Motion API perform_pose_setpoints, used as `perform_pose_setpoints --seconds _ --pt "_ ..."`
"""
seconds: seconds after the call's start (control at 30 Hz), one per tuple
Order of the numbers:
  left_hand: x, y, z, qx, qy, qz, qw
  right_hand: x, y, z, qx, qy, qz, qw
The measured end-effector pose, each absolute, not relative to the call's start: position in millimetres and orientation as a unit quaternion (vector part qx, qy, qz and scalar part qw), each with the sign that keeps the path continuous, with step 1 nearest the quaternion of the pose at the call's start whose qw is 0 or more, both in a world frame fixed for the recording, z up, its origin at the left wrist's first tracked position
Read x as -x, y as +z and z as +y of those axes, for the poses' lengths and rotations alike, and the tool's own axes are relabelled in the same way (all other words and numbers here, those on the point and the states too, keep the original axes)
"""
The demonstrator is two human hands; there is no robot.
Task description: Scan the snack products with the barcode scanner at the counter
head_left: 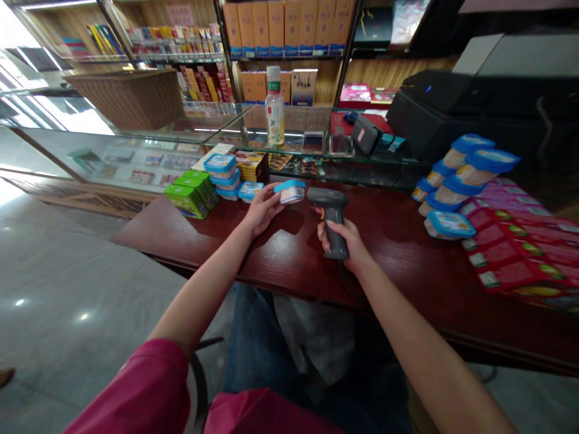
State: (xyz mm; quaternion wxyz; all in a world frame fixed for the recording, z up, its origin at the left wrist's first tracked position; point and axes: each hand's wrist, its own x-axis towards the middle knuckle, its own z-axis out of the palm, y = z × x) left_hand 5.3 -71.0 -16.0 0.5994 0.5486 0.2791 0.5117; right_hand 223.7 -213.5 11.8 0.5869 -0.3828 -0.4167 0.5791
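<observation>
In the head view, the left hand (265, 211) is near the centre of the frame, its fingers closed on the left end of a small blue-lidded tub (289, 191). The tub appears to be held just above the dark red-brown counter (280, 259), lid upward, a shadow beneath it. Its long axis runs roughly across the frame, leaving the right end free of the fingers.

Just right of centre, the right hand (350, 241) grips the handle of a grey handheld scanner (332, 208), fingers wrapped around it. One finger is near the yellow-orange trigger; whether it is pressed, I cannot tell. The scanner stands with its handle down and its head turned left, towards the tub's free end. Tub and scanner head sit at nearly the same height in the frame, close together but apart. The left hand is the nearer to the tub, already on it; the right meets it only across that narrow gap.

Left of centre, more tubs (221, 175) are stacked beside green boxes (192, 191). At the right of the frame, another tub pile (459, 172) stands beside red packs (515, 250).
</observation>
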Motion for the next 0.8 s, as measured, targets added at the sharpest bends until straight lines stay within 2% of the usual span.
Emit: perform_pose_setpoints --seconds 0.57,0.67,0.8 --pt "-1 -15 -66 -0.520 0.520 0.317 0.599 -230 6 -210 0.383 0.570 -0.380 0.619" --pt "-4 -13 -73 -0.529 0.537 0.317 0.575 -237 4 -212 0.401 0.520 -0.368 0.658" --pt "-23 -12 -89 -0.557 0.545 0.334 0.530 -260 -2 -223 0.471 0.362 -0.338 0.730"
